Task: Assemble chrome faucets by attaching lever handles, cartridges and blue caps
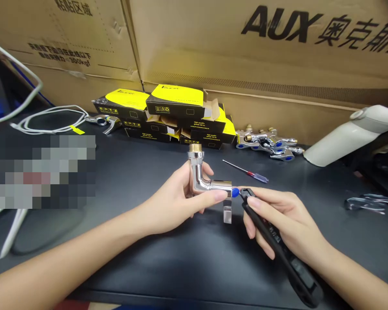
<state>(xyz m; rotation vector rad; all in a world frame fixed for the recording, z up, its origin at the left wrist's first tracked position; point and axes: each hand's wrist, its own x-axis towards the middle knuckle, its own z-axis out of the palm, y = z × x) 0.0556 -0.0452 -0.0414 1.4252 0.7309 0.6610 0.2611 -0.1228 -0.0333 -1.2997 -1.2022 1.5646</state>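
Observation:
Wrapped around a chrome faucet (198, 178) is my left hand (177, 202), closed near the bend of its body. The faucet's brass threaded end (195, 148) points up, and its lever hangs down at the right. A blue cap (235, 192) sticks out at the right end of the faucet. My right hand (284, 215) is closed on a black utility knife (271, 228), whose tip meets the blue cap. The knife slants down to the right; how much blade shows is too small to tell. Behind the hands lies a screwdriver (248, 172) with a red and clear handle.
Black and yellow faucet boxes (176, 103) are stacked at the back. Several chrome faucets (271, 144) lie right of them, with a white bottle (349, 135) beyond. Other chrome parts (105, 122) and a white cable (51, 118) lie at the back left. Large cardboard (213, 43) stands behind.

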